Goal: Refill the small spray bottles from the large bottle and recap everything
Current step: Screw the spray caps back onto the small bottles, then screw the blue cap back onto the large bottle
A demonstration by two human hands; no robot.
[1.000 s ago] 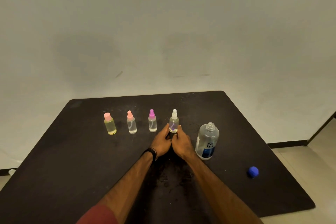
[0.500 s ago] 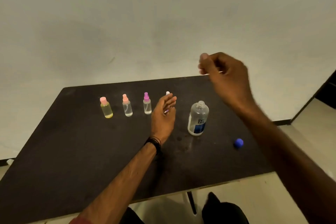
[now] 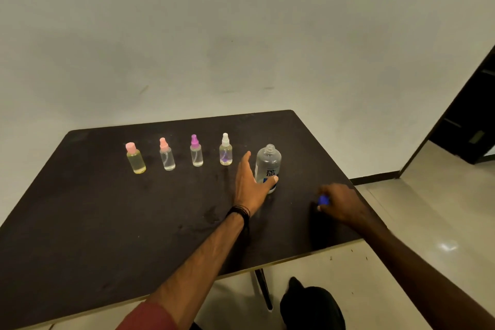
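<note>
Large uncapped bottle (image 3: 267, 166) on the bench (image 3: 80, 222) is touched by the left hand (image 3: 250, 179), fingers straight and spread, while the blue cap (image 3: 323, 199) is pinched by the right hand (image 3: 340, 206).

One head-worn view looks forward and down (wide-angle) over the table (image 3: 80, 222).

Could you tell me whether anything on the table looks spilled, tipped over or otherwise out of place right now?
Nothing looks spilled or tipped. All four small spray bottles stand upright and capped. Only the large bottle is open; the left hand touches it while the right hand grips its blue cap.
</note>
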